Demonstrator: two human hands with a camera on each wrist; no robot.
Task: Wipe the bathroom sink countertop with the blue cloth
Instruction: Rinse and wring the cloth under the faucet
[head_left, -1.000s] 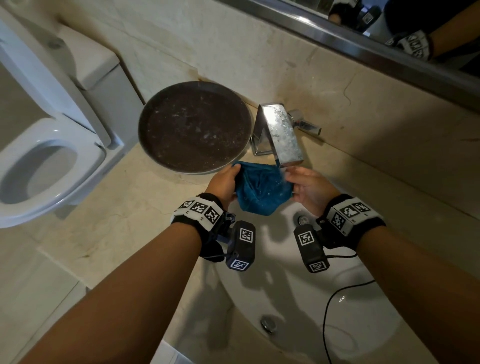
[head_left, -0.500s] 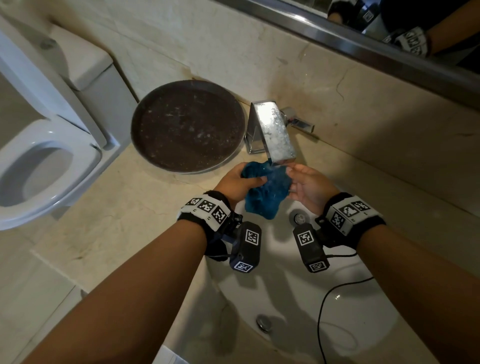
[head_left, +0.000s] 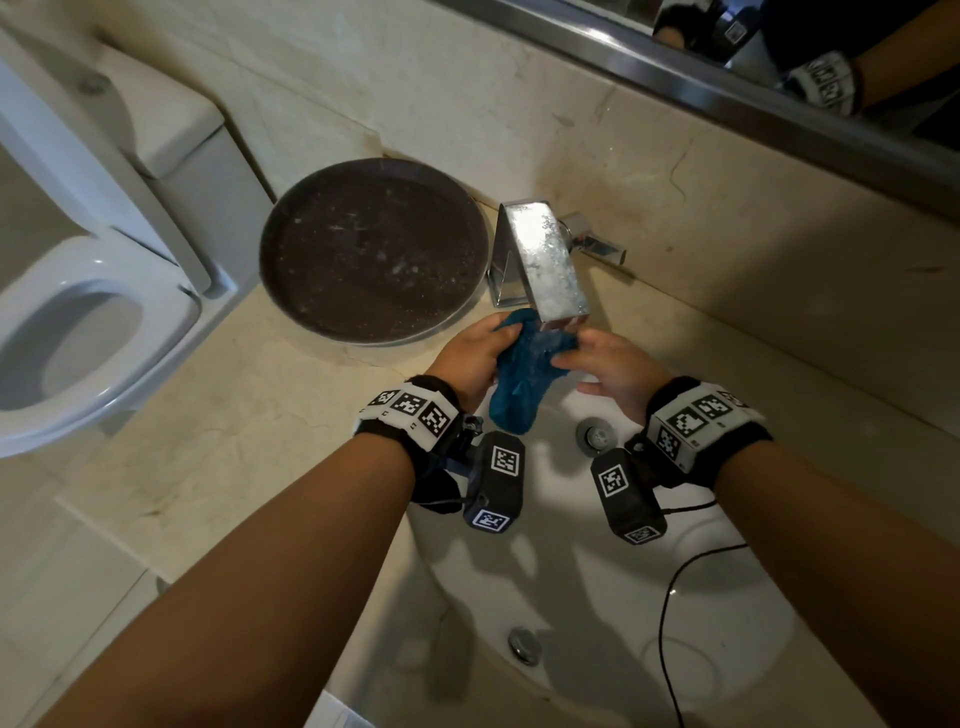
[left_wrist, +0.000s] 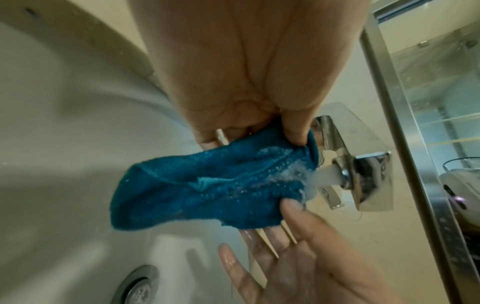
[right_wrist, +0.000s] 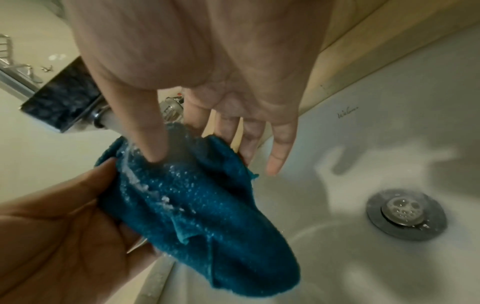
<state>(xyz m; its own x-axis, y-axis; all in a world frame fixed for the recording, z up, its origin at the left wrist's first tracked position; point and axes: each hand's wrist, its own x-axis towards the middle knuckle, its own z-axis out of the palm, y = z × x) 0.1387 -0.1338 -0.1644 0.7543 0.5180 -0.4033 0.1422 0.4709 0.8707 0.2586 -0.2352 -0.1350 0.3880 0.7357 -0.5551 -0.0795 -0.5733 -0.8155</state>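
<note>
The blue cloth (head_left: 519, 384) hangs bunched and wet right under the chrome faucet (head_left: 545, 260) spout, over the white sink (head_left: 571, 597). Water from the spout splashes on the cloth (left_wrist: 207, 185). My left hand (head_left: 478, 353) grips the cloth's upper left part, thumb and fingers curled round it. My right hand (head_left: 608, 374) pinches the cloth's (right_wrist: 202, 205) upper right edge, its thumb on top and its nearly straight fingers behind; the little finger sticks out free. The beige marble countertop (head_left: 234, 441) lies to the left of the sink.
A round dark tray (head_left: 374, 249) leans against the wall left of the faucet. A white toilet (head_left: 78, 338) stands at far left. The sink drain (head_left: 595, 436) is under my right wrist. A mirror frame (head_left: 779, 78) runs above. A black cable (head_left: 670, 597) hangs over the basin.
Both hands lifted the cloth closer under the spout and drew together. The cloth went from spread wide to a narrow bunch hanging down.
</note>
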